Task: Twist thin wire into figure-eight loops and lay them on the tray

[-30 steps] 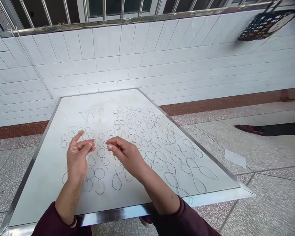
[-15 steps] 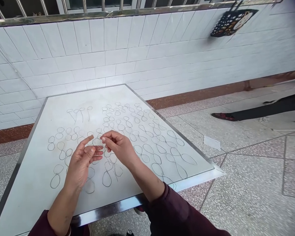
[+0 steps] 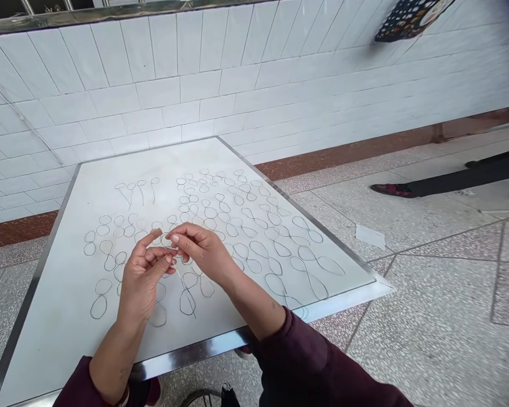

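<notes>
Seemingly mid-shaping, the fingers of the left hand [image 3: 142, 277] and right hand [image 3: 207, 251] pinch a thin wire [image 3: 178, 273] inward of the bench's [image 3: 46, 345] near edge, the next bend likely calling for steady holding.

A thin wire [image 3: 177, 272], pale where it catches the light, is held between the left hand [image 3: 141, 280] and the right hand [image 3: 207, 253], one length slanting down below them (the upper part mostly hidden by fingers).
</notes>
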The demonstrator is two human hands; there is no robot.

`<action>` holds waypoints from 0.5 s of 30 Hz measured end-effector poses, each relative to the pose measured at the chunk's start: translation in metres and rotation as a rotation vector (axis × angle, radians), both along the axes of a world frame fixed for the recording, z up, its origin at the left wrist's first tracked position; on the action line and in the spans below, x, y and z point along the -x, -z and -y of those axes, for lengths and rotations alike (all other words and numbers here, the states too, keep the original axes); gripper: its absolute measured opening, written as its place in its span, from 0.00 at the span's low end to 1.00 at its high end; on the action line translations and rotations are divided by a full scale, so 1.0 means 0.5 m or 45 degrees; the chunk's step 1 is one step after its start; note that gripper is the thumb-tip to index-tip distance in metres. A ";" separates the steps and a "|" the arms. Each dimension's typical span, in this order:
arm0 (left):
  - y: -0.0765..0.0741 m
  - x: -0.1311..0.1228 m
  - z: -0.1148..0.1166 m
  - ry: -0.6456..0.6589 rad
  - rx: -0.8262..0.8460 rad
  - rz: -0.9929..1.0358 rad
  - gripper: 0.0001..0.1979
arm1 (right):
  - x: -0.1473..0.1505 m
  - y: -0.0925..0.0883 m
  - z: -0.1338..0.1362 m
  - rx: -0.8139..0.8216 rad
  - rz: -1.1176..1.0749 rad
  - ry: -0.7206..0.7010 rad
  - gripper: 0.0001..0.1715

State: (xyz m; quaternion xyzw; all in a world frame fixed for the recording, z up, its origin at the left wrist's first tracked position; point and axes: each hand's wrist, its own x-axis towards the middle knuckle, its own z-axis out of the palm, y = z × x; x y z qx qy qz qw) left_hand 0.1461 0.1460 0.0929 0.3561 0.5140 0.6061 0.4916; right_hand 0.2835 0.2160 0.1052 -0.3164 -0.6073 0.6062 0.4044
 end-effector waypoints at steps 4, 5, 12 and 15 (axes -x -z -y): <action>0.006 0.003 -0.001 0.003 -0.001 -0.079 0.27 | 0.000 0.010 -0.007 0.034 -0.014 0.004 0.12; 0.008 0.003 -0.001 0.007 0.000 -0.089 0.27 | -0.001 0.012 -0.009 0.045 -0.017 0.010 0.12; 0.001 0.003 0.003 0.085 0.026 -0.056 0.30 | -0.003 0.020 -0.013 0.109 -0.026 -0.035 0.14; -0.004 0.001 0.003 0.095 0.049 -0.030 0.30 | -0.001 0.021 -0.012 0.084 -0.025 -0.019 0.13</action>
